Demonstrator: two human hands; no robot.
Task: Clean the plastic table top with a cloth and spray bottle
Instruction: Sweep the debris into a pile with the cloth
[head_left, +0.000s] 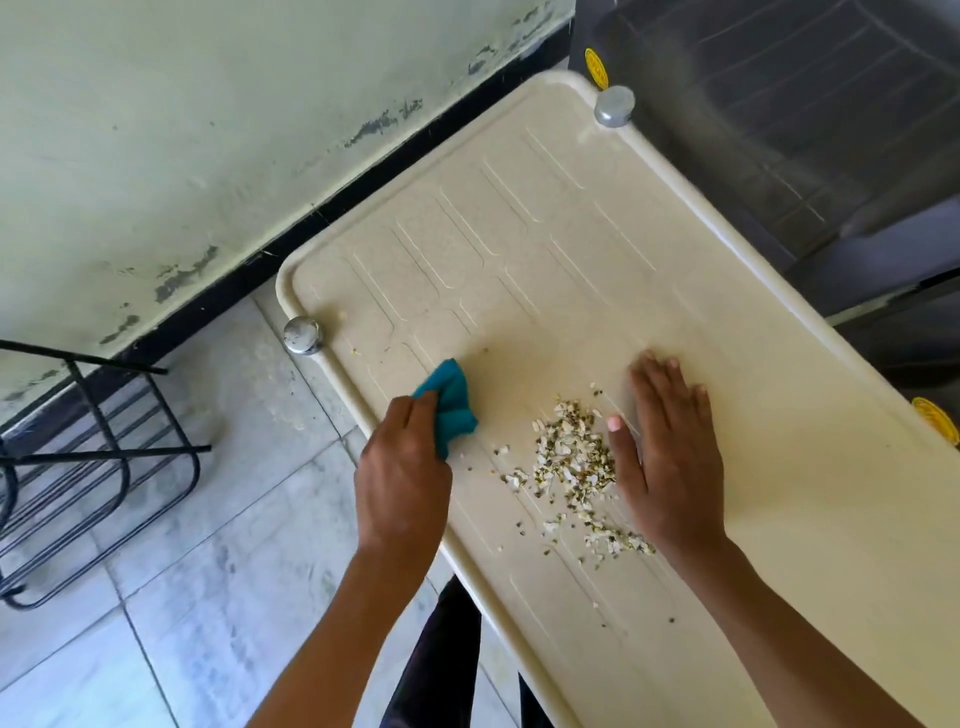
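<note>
A cream plastic table top (545, 249) runs diagonally across the view. A pile of pale and dark crumbs (571, 462) lies on it between my hands. My left hand (402, 478) grips a bunched teal cloth (451, 402) at the table's left edge. My right hand (670, 457) lies flat, fingers spread, palm down on the table just right of the crumbs, its thumb touching the pile. No spray bottle is in view.
Two metal caps (303, 335) (614, 105) sit at the table's far corners. A dark plastic chair (779, 104) stands beyond the right edge. A black wire rack (78, 467) stands on the tiled floor at left, near the pale wall.
</note>
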